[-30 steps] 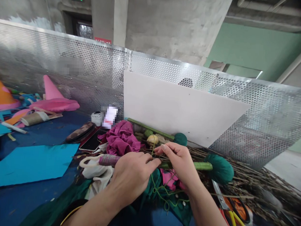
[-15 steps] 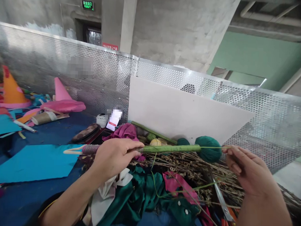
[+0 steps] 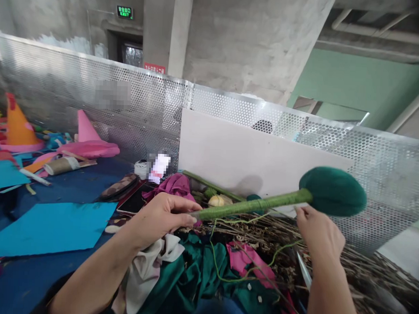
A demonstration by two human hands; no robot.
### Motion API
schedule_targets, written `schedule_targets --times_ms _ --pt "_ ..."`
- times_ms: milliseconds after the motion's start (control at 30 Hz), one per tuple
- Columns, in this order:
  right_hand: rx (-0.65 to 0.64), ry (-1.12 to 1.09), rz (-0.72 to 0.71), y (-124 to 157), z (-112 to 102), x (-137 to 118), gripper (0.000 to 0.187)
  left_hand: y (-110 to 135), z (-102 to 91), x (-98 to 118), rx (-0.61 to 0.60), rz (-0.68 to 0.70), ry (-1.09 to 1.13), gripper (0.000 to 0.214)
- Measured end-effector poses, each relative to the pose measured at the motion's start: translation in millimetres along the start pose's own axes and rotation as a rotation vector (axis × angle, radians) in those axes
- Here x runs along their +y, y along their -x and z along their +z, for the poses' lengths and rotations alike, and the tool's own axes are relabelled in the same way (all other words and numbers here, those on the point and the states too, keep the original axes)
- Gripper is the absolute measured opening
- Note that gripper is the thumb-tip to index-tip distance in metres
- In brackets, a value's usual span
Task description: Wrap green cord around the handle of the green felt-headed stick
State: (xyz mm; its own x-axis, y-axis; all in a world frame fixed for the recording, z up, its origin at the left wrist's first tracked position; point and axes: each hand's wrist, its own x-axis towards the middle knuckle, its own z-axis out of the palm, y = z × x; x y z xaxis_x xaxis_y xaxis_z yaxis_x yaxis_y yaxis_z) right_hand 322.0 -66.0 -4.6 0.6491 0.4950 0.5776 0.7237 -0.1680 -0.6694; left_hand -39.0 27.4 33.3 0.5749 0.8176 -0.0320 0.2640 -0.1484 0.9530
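Note:
My left hand (image 3: 166, 215) is closed around the lower part of a stick wrapped in green yarn (image 3: 235, 209). A dark green, fuzzy-looking oval piece (image 3: 332, 191) tops the stick at its right end, tilted up. Just below where oval and stick meet, my right hand (image 3: 318, 232) is closed in a pinch, seemingly on the thin green yarn (image 3: 279, 209) that runs to the stick. A loose loop of that yarn (image 3: 221, 277) hangs over the dark green satin cloth (image 3: 195, 266) beneath.
Dried stems (image 3: 278, 242) and pink cloth (image 3: 247, 259) lie under my hands, with scissors (image 3: 304, 270) partly hidden by my right arm. A blue sheet (image 3: 52, 227), a phone (image 3: 159, 166) and pink cone hat (image 3: 89, 137) are leftward. A white board (image 3: 230, 148) leans behind.
The stick has swung so that its oval end is higher, farther right and turned broadside. My right hand has moved left, from beyond the oval to just under it.

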Motion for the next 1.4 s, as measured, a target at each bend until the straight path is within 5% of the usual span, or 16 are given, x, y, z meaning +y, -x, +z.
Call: schedule_targets --times_ms 100,233,367,500,600,800,1100,1400 --pt "-0.118 0.027 -0.108 18.2 11.2 -30.4 0.019 1.2 7.5 0.3 0.046 -0.007 0.104 0.041" --pt "-0.576 -0.411 -0.286 62.5 41.8 -85.6 0.026 1.6 17.8 0.0 0.067 0.006 0.196 0.039" --pt "-0.766 -0.574 -0.307 104.7 61.6 -119.1 0.017 -0.6 23.0 -4.6 0.067 0.044 0.236 0.038" --pt "-0.567 -0.515 -0.370 120.6 52.6 -123.8 0.026 -3.0 24.1 -7.3 0.097 0.034 0.277 0.036" --pt "-0.417 -0.681 -0.462 124.0 47.5 -123.5 0.024 -3.5 26.7 -5.8 0.105 0.019 0.336 0.031" --pt "-0.584 -1.181 -0.382 138.1 65.1 -123.4 0.034 -3.8 37.9 -3.4 0.113 -0.010 0.384 0.020" --pt "-0.297 -0.677 -0.538 156.6 60.3 -112.2 0.030 -2.0 44.7 -3.3 0.176 -0.059 0.309 0.024" --pt "-0.421 -0.699 -0.630 141.0 50.9 -123.2 0.027 -4.2 46.7 -15.1 0.241 0.101 -0.065 0.027"
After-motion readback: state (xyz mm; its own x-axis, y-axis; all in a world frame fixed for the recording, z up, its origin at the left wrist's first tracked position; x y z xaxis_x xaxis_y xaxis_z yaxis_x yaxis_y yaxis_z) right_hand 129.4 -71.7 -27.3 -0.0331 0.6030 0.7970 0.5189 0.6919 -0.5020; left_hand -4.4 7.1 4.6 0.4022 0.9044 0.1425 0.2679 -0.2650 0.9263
